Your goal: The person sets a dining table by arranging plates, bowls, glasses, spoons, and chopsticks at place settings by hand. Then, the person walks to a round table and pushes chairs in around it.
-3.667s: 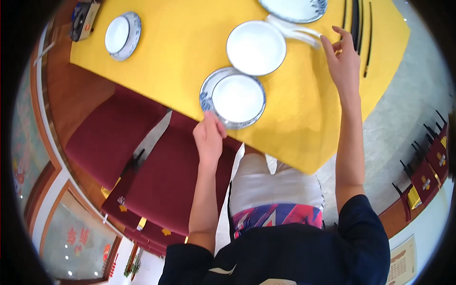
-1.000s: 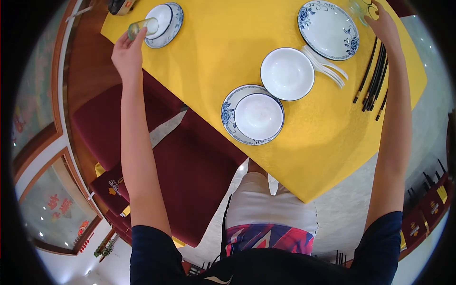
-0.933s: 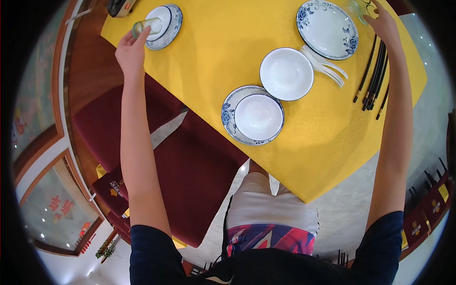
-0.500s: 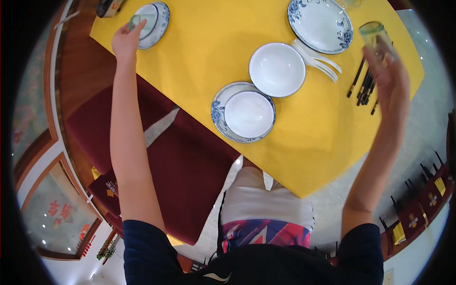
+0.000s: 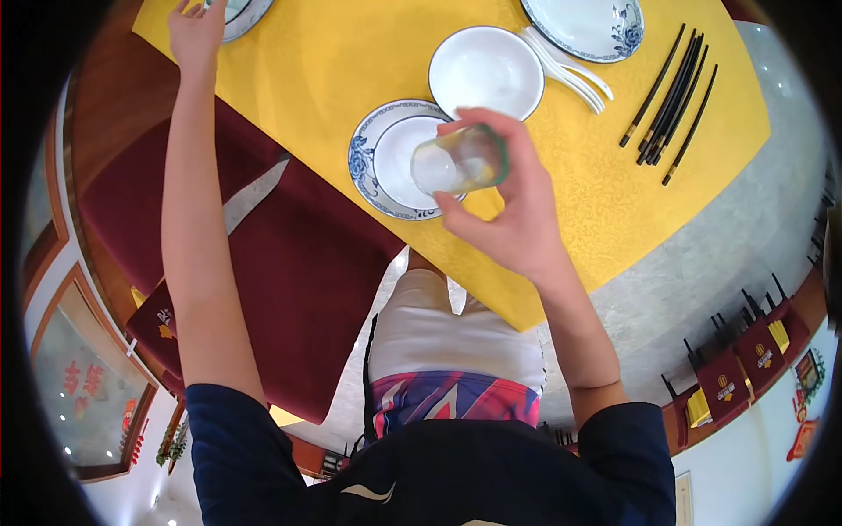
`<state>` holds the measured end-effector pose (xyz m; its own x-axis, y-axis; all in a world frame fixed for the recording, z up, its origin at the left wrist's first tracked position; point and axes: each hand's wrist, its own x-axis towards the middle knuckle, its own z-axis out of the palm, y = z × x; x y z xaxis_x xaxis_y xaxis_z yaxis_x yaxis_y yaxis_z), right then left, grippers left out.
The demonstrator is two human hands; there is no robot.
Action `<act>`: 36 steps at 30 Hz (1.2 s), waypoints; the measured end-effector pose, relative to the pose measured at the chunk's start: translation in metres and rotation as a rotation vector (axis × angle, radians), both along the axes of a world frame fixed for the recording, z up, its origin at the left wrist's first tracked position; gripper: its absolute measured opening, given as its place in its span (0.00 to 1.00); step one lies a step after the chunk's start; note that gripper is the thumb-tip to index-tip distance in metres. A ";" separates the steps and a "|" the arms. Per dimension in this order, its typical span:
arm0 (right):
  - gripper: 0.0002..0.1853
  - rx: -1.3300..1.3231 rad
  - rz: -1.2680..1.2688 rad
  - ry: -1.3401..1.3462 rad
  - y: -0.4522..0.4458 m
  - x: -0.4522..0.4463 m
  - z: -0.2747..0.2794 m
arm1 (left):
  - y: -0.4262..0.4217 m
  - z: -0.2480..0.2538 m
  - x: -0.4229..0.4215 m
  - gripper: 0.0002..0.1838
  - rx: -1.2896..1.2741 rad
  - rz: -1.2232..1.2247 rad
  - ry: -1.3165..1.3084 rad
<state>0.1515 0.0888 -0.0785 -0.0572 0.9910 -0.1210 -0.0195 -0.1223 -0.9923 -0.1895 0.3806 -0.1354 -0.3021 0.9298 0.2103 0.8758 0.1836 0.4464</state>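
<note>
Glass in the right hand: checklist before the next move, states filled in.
1. Glass held by the right hand: ok, between thumb and fingers.
2. Glass upright: not ok, it is tilted onto its side.
3. Glass clear of the small bowl: cannot tell, they overlap in this view.
4. Small bowl within the rim of the patterned plate: ok.
5. Left hand grip: cannot tell, fingertips at the top edge.
6. Chopsticks apart from the right hand: ok.
</note>
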 end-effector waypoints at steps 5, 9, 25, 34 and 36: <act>0.28 0.218 0.187 -0.557 0.004 -0.007 -0.010 | -0.075 0.007 0.041 0.15 0.405 -0.261 -0.223; 0.27 0.218 0.215 -0.695 0.002 -0.018 -0.021 | -0.133 -0.023 0.068 0.06 0.136 -0.364 -0.378; 0.29 0.201 0.172 -0.829 -0.006 -0.030 -0.005 | -0.144 -0.069 0.092 0.04 0.095 -0.146 -0.559; 0.12 0.167 -0.170 -1.165 0.050 0.097 -0.018 | -0.143 -0.064 0.095 0.04 0.082 -0.167 -0.423; 0.11 0.079 -0.168 -1.211 0.049 0.099 -0.026 | -0.143 -0.066 0.094 0.05 0.078 -0.163 -0.456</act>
